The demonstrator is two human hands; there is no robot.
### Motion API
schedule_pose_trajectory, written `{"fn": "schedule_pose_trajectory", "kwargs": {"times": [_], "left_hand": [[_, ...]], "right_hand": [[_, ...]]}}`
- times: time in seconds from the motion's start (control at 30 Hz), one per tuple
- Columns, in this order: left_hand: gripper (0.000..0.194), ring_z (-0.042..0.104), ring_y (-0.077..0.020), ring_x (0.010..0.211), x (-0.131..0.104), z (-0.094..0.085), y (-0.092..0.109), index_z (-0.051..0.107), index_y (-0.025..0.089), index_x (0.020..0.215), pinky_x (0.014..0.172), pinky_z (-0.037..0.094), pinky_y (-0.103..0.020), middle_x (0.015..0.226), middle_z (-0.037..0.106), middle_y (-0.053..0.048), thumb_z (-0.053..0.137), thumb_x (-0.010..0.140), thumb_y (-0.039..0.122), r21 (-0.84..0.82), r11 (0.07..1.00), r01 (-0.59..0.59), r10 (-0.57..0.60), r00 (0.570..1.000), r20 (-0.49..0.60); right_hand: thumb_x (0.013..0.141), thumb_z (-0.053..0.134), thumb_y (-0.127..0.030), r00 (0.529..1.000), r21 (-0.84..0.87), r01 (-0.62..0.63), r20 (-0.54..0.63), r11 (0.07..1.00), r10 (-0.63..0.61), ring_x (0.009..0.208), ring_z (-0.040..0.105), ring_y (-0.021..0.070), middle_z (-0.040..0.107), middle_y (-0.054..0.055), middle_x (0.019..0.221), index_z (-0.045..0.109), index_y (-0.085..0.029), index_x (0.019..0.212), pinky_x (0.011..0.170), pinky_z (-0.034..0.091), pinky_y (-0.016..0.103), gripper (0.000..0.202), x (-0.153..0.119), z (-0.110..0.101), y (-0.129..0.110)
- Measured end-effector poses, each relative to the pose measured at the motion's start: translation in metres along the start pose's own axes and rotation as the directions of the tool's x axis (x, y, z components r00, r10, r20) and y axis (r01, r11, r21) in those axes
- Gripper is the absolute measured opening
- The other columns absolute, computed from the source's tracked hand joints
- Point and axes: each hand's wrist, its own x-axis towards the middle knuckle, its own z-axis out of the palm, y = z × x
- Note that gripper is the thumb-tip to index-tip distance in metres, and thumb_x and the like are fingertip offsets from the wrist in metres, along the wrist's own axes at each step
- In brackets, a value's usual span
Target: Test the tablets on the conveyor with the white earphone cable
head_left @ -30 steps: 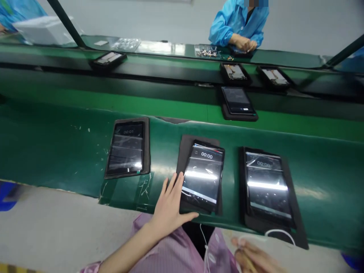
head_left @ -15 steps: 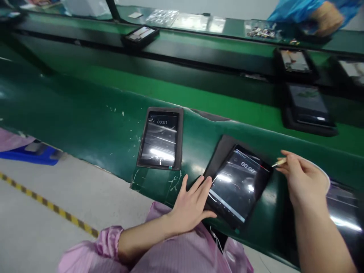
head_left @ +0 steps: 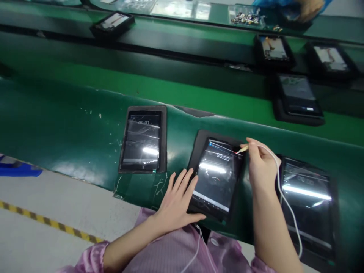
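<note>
The middle tablet, its lit screen reading 00:00, lies slightly turned on a dark pad in front of me. My left hand rests open at its lower left edge, fingers spread and fingertips touching the tablet's side. In my right hand a slim, cream-coloured cable plug with a thin tip is pinched. The tip points left over the tablet's upper right corner; whether it touches I cannot tell. From that hand a white cable trails down along my forearm.
To the left lies another tablet showing 00:01, and to the right a third tablet. Beyond the bench edge, a green conveyor carries several devices, including a dark tablet. Across it, a co-worker's hand is near small parts.
My right hand has brought the plug left, from beside the tablet's upper right corner to over it. The tablet has turned a little more upright. My view has shifted right and downward.
</note>
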Motion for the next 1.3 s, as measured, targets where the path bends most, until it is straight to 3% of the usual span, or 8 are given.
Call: {"fn": "schedule_pose_trajectory", "kwargs": {"times": [0.17,0.37,0.47,0.6,0.8,1.1,1.3], "left_hand": [[0.113,0.037,-0.0429,0.143,0.003,0.005,0.000,0.021,0.004,0.154,0.114,0.026,-0.062,0.152,0.041,-0.029,0.070,0.075,0.069,0.084,0.995,-0.054,0.053,0.999,0.011],[0.102,0.051,-0.0372,0.133,0.003,0.009,-0.008,0.030,0.005,0.151,0.118,0.017,-0.051,0.140,0.056,-0.026,0.051,0.083,0.077,0.168,0.983,-0.078,0.088,0.995,-0.051],[0.100,0.061,-0.0327,0.123,0.003,0.010,-0.013,0.031,0.004,0.151,0.120,0.014,-0.046,0.127,0.067,-0.023,0.041,0.087,0.080,0.182,0.978,-0.101,0.123,0.985,-0.118],[0.101,0.068,-0.0312,0.113,0.000,0.013,-0.016,0.030,0.006,0.153,0.118,0.021,-0.043,0.117,0.073,-0.020,0.042,0.086,0.080,0.164,0.981,-0.105,0.127,0.983,-0.129],[0.090,0.072,-0.0302,0.107,-0.008,0.019,-0.010,0.016,0.011,0.159,0.114,0.029,-0.047,0.110,0.076,-0.018,0.030,0.095,0.072,0.121,0.993,0.004,0.013,0.991,-0.137],[0.089,0.073,-0.0302,0.104,-0.003,0.013,-0.008,0.018,0.006,0.156,0.119,0.019,-0.046,0.107,0.076,-0.020,0.027,0.096,0.071,0.144,0.989,-0.022,0.037,0.994,-0.101],[0.103,0.070,-0.0331,0.109,-0.009,0.020,-0.017,0.022,0.014,0.155,0.113,0.027,-0.042,0.118,0.073,-0.019,0.035,0.083,0.085,0.169,0.986,-0.004,0.018,0.996,-0.083]], "right_hand": [[0.072,0.069,-0.063,0.993,-0.145,0.063,0.109,0.987,-0.047,0.075,0.071,0.0262,0.073,0.006,0.072,0.070,-0.020,0.071,0.075,0.055,0.039,0.043,0.036,0.000,-0.006],[0.073,0.066,-0.058,0.956,-0.249,0.030,0.291,0.968,0.045,0.079,0.070,0.0256,0.074,0.005,0.074,0.073,-0.023,0.066,0.071,0.053,0.035,0.036,0.055,-0.002,-0.010],[0.073,0.067,-0.058,0.945,-0.257,-0.010,0.312,0.966,0.093,0.076,0.070,0.0253,0.075,0.005,0.075,0.074,-0.023,0.068,0.068,0.054,0.034,0.036,0.057,-0.003,-0.009],[0.074,0.068,-0.058,0.939,-0.289,-0.048,0.313,0.956,0.142,0.074,0.070,0.0249,0.075,0.005,0.075,0.075,-0.024,0.069,0.064,0.053,0.033,0.035,0.059,-0.004,-0.007],[0.076,0.068,-0.057,0.926,-0.304,-0.051,0.343,0.951,0.159,0.074,0.071,0.0244,0.075,0.004,0.076,0.075,-0.025,0.070,0.066,0.054,0.033,0.033,0.061,-0.003,-0.008],[0.080,0.064,-0.053,0.917,-0.334,0.006,0.378,0.942,0.128,0.077,0.070,0.0244,0.076,0.004,0.080,0.076,-0.026,0.073,0.072,0.050,0.034,0.031,0.060,0.001,-0.007],[0.080,0.062,-0.048,0.882,-0.305,-0.007,0.446,0.952,0.149,0.072,0.066,0.0228,0.075,0.003,0.075,0.073,-0.024,0.067,0.068,0.043,0.032,0.029,0.066,-0.001,-0.010]]}}
